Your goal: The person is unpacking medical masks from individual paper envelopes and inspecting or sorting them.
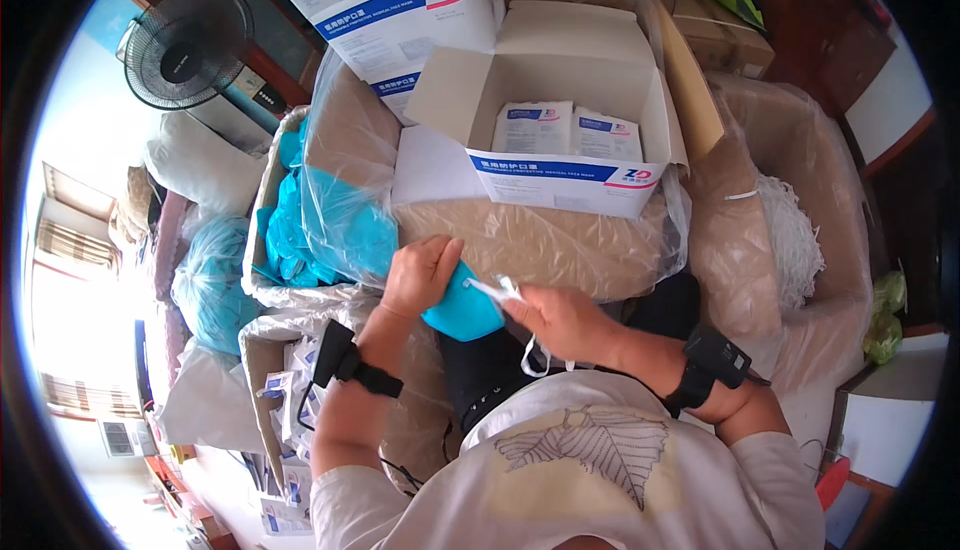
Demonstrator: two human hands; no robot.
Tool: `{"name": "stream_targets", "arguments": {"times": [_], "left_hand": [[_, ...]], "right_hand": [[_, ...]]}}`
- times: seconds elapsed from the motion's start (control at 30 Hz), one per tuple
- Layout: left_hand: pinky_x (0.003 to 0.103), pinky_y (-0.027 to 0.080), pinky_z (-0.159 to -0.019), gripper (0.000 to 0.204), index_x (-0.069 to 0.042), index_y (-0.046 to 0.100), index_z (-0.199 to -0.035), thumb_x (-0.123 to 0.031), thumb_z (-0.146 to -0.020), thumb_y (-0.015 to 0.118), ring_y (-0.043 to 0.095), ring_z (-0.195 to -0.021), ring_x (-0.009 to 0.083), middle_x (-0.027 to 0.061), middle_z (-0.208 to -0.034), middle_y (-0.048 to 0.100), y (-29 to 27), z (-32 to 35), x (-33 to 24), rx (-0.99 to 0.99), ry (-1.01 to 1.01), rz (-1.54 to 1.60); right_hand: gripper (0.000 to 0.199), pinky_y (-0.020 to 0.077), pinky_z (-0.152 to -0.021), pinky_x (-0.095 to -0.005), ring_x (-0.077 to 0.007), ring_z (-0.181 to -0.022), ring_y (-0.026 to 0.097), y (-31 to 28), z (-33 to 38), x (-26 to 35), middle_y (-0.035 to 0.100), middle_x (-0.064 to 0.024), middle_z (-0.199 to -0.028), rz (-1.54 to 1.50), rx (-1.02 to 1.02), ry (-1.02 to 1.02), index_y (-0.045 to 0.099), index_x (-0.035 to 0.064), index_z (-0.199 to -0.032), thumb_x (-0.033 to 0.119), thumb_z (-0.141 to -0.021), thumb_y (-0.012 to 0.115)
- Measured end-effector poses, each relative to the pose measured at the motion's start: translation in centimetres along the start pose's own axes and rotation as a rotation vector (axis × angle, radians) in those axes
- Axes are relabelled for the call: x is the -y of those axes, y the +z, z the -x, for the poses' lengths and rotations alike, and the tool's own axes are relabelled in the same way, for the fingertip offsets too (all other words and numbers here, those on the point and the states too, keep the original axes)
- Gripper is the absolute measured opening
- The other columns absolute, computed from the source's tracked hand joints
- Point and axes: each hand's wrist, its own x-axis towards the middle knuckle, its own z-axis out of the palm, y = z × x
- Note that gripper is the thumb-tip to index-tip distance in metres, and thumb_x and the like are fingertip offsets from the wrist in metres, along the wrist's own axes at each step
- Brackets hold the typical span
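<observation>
In front of my body, my left hand (425,272) grips a blue folded face mask (464,312), its fingers curled round the upper end. My right hand (563,318) pinches white elastic ear loops (492,290) at the mask's right side. Loose ends of the white elastic dangle below the right fingers. Beyond my left hand, a large blue piece (348,218) lies against the plastic-lined carton, its near end close to my knuckles; whether it joins the mask I cannot tell. Heaped blue masks (292,232) fill a lined box on the left.
An open white-and-blue box (565,185) with small packets stands on the plastic-covered carton (540,240) ahead. Stacked cartons (400,25) rise behind it. White elastic loops (788,240) fill a carton at right. Packets (295,390) lie in a lower-left box. A fan (182,62) stands far left.
</observation>
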Motion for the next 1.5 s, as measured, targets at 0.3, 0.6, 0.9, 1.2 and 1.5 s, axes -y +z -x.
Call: {"name": "stream_targets", "arguments": {"times": [0.3,0.6,0.9,1.2,1.5], "left_hand": [[0.038,0.044,-0.053,0.021,-0.002,0.056,-0.077,-0.020,-0.085,0.049,0.057,-0.061,0.0316,0.0162,-0.066,0.055,2.9,0.3,0.2,0.108,-0.041,0.222],[0.039,0.041,-0.048,0.019,-0.003,0.050,-0.068,-0.014,-0.084,0.047,0.050,-0.054,0.0345,0.0128,-0.064,0.049,0.2,-0.5,1.1,-0.061,0.272,0.132],[0.039,0.040,-0.047,0.017,-0.003,0.049,-0.067,-0.011,-0.082,0.048,0.049,-0.053,0.0334,0.0121,-0.063,0.048,-1.9,-2.4,1.6,-0.110,0.339,0.160],[0.032,0.042,-0.073,0.042,0.005,0.056,-0.095,-0.029,-0.095,0.030,0.052,-0.079,0.0191,0.0130,-0.085,0.058,-11.9,2.6,14.9,-0.837,-0.453,0.564],[0.034,0.038,-0.093,0.072,0.004,0.044,-0.120,-0.057,-0.088,0.020,0.050,-0.105,0.0260,0.0159,-0.113,0.053,-13.2,4.6,23.3,-1.325,-0.953,0.883]], "right_hand": [[0.016,0.0342,-0.087,-0.0405,-0.0290,-0.077,0.049,0.8,-3.2,0.9,0.049,-0.0105,-0.073,0.107,0.116,-0.556,0.050,0.0019,-0.076,0.016,-0.083,0.053],[0.016,0.0333,-0.086,-0.0387,-0.0264,-0.081,0.049,0.4,-3.4,3.4,0.048,-0.0083,-0.074,0.251,0.182,-0.677,0.049,0.0045,-0.070,0.017,-0.080,0.054],[0.012,0.0329,-0.086,-0.0382,-0.0234,-0.081,0.049,-0.8,-5.4,5.0,0.047,-0.0074,-0.075,0.329,0.214,-0.754,0.050,0.0046,-0.072,0.015,-0.075,0.055],[0.010,0.0383,-0.070,-0.0370,-0.0240,-0.071,0.048,-4.1,-3.3,5.8,0.047,-0.0062,-0.074,0.037,0.232,-0.980,0.051,0.0051,-0.074,0.014,-0.077,0.050],[0.034,0.0492,-0.069,-0.0271,-0.0175,-0.085,0.059,-7.6,2.0,-2.4,0.059,-0.0111,-0.097,-0.537,-0.020,0.455,0.048,-0.0031,-0.111,0.023,-0.094,0.036]]}}
